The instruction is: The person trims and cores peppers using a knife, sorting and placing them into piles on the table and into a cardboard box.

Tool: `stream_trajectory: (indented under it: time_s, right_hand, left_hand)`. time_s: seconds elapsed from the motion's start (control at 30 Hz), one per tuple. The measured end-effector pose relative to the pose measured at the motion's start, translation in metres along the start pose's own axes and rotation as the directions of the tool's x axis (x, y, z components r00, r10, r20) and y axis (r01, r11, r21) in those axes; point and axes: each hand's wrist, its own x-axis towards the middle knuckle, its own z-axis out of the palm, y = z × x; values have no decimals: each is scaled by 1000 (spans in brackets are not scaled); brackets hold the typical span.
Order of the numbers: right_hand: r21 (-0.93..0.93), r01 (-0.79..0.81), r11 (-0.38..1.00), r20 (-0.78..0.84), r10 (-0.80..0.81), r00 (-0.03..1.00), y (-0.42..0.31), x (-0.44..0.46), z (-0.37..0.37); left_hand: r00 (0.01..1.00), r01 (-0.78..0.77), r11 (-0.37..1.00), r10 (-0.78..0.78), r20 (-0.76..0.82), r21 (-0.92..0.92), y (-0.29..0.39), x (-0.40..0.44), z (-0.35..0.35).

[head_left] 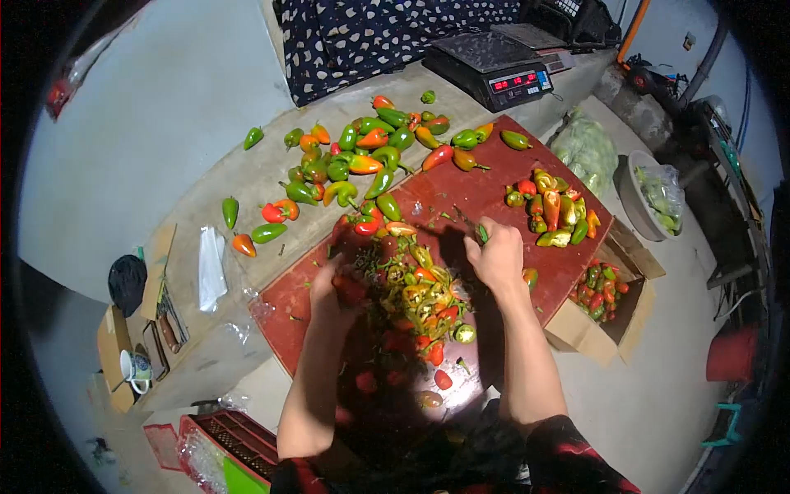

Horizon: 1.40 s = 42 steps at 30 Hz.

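My right hand [498, 251] is closed around a small knife [469, 224] with a green handle, its blade pointing up and left over the red tabletop [535, 165]. On the left, my left hand [329, 284] is in shadow near a red pepper [350, 288]; its fingers are too dark to read. Between the hands lies a pile of cut peppers and trimmings [424, 292]. Whole green, red and orange peppers [354, 165] spread behind, across the concrete ledge and the table's back edge. Another heap of peppers [553, 207] sits at the right of the table.
Behind are a digital scale [518, 81] and patterned cloth [354, 49]. To the right stand a cardboard box [632, 317] with peppers, a plastic bag [584, 148] and a basin [629, 198]. White bags [211, 267], a mug [136, 370] and a red crate [239, 436] are at left.
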Motion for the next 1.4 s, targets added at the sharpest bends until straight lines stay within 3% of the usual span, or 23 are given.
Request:
stream_trajectory:
  time_s: [0.03, 0.07, 0.1, 0.13, 0.17, 0.2, 0.23, 0.3, 0.33, 0.4, 0.47, 0.57, 0.63, 0.67, 0.7, 0.73, 0.77, 0.8, 0.87, 0.9, 0.97, 1.1, 1.4]
  right_hand:
    - [22, -43, 999, 11, 43, 999, 2, 1, -4]
    - [33, -51, 998, 2, 51, 999, 4, 2, -7]
    - [33, -62, 998, -11, 63, 998, 6, 3, -11]
    - [29, -74, 997, -21, 74, 997, 8, 3, -13]
    - [29, -81, 996, -25, 82, 996, 9, 3, -15]
    - [16, -72, 997, -24, 72, 997, 10, 3, -16]
    - [4, -62, 998, -25, 62, 998, 11, 4, -17]
    - [-18, -51, 999, -25, 51, 998, 11, 6, -17]
    - [-41, -30, 999, -15, 30, 999, 11, 6, -17]
    - [-49, -30, 998, -8, 29, 1000, 9, 6, -17]
    - [-41, -24, 999, 14, 25, 1000, 8, 6, -17]
    - [-29, -11, 1000, 29, 11, 1000, 5, 5, -16]
    - [-23, -15, 1000, 40, 16, 999, 5, 5, -17]
    - [-17, -25, 1000, 53, 25, 998, 3, 4, -16]
    - [-13, -22, 1000, 58, 23, 998, 1, 4, -15]
    - [-20, -13, 1000, 75, 14, 997, 0, 3, -13]
    - [-29, 0, 1000, 92, 2, 996, -3, 2, -11]
    - [-32, 7, 999, 100, -4, 995, -6, 0, -9]
    - [-15, 88, 996, 131, -86, 988, -15, -5, 0]
    - [-21, 97, 995, 140, -93, 986, -18, -9, 7]
    - [20, 224, 974, 177, -224, 958, -27, -18, 22]
    - [123, 410, 904, 123, -424, 897, -40, -36, 36]
    - [168, 486, 858, 77, -503, 861, -46, -50, 53]
  left_hand:
    - [1000, 3, 998, -2, -19, 58, 1, 8, 4]
    - [968, -225, 884, 251, -10, 409, 1, 18, 14]
    - [880, -392, 607, 466, 89, 691, 0, 28, 23]
    - [883, -389, 604, 460, 95, 696, 3, 39, 33]
    - [751, -541, 116, 511, 417, 833, 9, 51, 43]
    - [597, -587, -395, 378, 707, 707, 12, 61, 53]
    - [595, -593, -397, 371, 713, 701, 9, 71, 63]
    - [758, -341, -742, 147, 636, 577, 1, 88, 81]
    - [755, -347, -745, 139, 640, 570, -1, 96, 86]
    - [902, -249, -829, -10, 432, 501, -5, 107, 95]
    - [922, -213, -852, -14, 386, 478, -6, 109, 99]
    - [915, -193, -826, 43, 402, 529, -2, 104, 96]
    - [698, -479, -503, 278, 660, 719, 4, 101, 76]
    - [699, -476, -506, 279, 658, 719, 5, 95, 68]
    - [814, -504, 26, 348, 465, 863, 7, 77, 68]
    - [920, -385, 553, 292, 262, 738, 7, 58, 67]
    - [929, -369, 761, 285, 237, 533, 5, 39, 62]
    - [930, -367, 765, 289, 229, 529, 5, 24, 54]
    - [963, -213, 933, 149, 225, 291, 8, -2, 37]
    - [964, -213, 936, 154, 219, 280, 7, -18, 38]
    - [966, -208, 974, 190, 175, 91, -3, -41, 46]
    - [976, -151, 984, 133, 175, 96, -15, -54, 18]
    - [940, -86, 995, 65, 335, 48, -32, -56, 9]
